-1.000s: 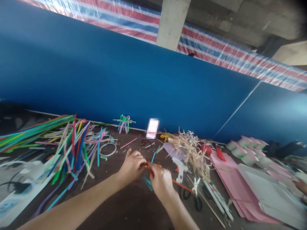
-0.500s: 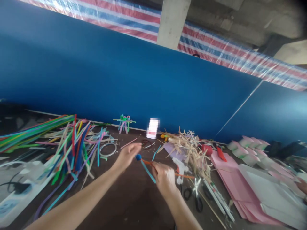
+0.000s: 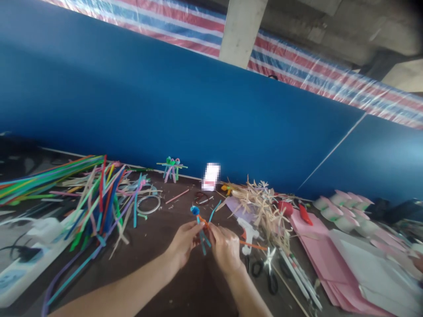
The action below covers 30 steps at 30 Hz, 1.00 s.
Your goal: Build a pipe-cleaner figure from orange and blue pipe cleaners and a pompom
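The only printed thing in sight is a small white card standing against the wall, its marks pixelated past reading, with a red patch showing through. The left hand is curled, fingers and thumb drawn in on the teal pipe cleaners just below a blue pom-pom, while the right hand pinches close beside it, gripping an orange pipe cleaner that runs out past the little finger side. The two hands nearly touch, and the pom-pom sits just above them, over the dark brown table. Right of the hands lie a white hot glue gun and black-handled scissors, beside a heap of straw-coloured raffia and stacked pink sheets. To the left spreads a loose pile of multicoloured pipe cleaners, with a white power strip at the table's edge. A small finished pipe-cleaner figure stands near the blue wall, and pink-and-white cups lie in a row at the far right
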{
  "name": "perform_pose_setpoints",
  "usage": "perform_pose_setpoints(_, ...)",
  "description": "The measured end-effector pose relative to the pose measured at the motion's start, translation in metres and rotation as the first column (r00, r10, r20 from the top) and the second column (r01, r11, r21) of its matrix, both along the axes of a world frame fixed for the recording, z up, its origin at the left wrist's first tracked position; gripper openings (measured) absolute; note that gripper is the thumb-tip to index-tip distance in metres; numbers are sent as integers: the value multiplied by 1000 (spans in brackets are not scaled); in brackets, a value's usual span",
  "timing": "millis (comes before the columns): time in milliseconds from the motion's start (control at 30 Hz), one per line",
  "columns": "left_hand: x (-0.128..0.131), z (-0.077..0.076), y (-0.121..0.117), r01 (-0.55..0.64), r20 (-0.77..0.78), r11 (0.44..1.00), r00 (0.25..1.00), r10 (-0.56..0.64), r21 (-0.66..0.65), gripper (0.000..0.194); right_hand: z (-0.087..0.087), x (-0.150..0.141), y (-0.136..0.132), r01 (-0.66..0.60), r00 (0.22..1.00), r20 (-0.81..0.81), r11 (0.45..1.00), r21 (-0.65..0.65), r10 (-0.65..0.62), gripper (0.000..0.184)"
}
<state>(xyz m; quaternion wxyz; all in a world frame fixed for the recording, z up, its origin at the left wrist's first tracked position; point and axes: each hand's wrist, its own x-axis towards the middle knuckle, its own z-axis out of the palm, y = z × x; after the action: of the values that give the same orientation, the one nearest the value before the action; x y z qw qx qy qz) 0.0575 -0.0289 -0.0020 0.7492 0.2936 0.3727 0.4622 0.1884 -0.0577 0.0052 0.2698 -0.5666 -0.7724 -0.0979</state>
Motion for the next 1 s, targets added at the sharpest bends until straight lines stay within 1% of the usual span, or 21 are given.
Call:
perform_pose_setpoints(100,0,-1,1,-2,-5,1000,1000,2,4,20,-4,1,0,7,1000,20,1000,12,-8,22)
perform_pose_setpoints(167,-3,2,1,38,5,999,999,-38,-4,20,-4,2,0,4,1000,29,1000,19,-4,22)
perform_pose_setpoints(233,-10,10,2,127,53,991,991,-125,-45,21,-2,5,1,0,999,37,999,39,-1,23)
perform_pose_setpoints(300,-18,20,5,249,158,961,960,-230,-118,22,0,7,1,-10,999,53,998,66,6,24)
perform_pose_setpoints(367,-25,27,10,364,245,919,915,-322,-154,34,3,9,1,-24,997,76,996,87,17,26)
perform_pose_setpoints(400,-27,29,12,383,251,909,907,-337,-165,38,4,9,0,-33,996,89,995,93,24,26)
perform_pose_setpoints(467,-28,28,14,354,197,920,927,-320,-170,34,6,9,-1,-48,993,114,994,100,36,27)
perform_pose_setpoints(567,-23,22,15,244,68,955,969,-236,-169,22,8,7,-2,-61,987,156,993,102,44,25)
perform_pose_setpoints(700,-17,15,17,161,-21,977,986,-165,-143,21,10,5,-2,-73,979,195,994,87,55,21)
perform_pose_setpoints(767,-16,13,18,125,-78,988,988,-132,-89,21,12,5,-2,-85,978,196,994,73,69,19)
perform_pose_setpoints(867,-14,13,18,89,-179,996,980,-82,29,19,15,5,-1,-99,982,167,994,45,90,16)
perform_pose_setpoints(1000,-12,15,16,69,-318,982,948,-9,177,12,21,1,-2,-66,995,73,997,-29,68,15)
